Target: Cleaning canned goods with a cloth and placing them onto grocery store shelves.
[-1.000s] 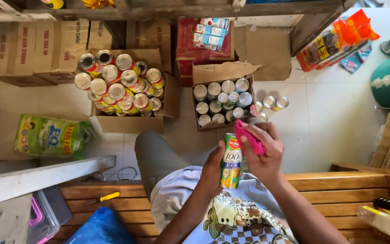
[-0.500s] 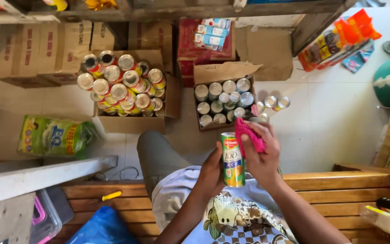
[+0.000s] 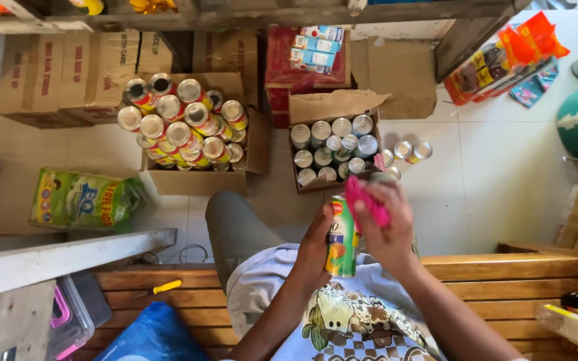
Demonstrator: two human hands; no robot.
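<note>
My left hand (image 3: 315,249) grips a green and yellow drink can (image 3: 342,239) upright in front of my chest. My right hand (image 3: 388,224) presses a bright pink cloth (image 3: 365,200) against the can's upper right side, fingers curled around the cloth. Just beyond my hands, an open cardboard box (image 3: 332,107) on the tiled floor holds several silver-topped cans. A second box (image 3: 195,180) to its left is heaped with several red and yellow cans lying on their sides.
Two loose cans (image 3: 413,150) lie on the white floor right of the box. A green snack bag (image 3: 81,199) lies at left. I sit on a wooden bench (image 3: 503,284) with a yellow-handled tool (image 3: 158,289). Cartons line the back.
The can and both hands shifted slightly; the pink cloth slid along the can's top and side as my right hand rubbed it.
</note>
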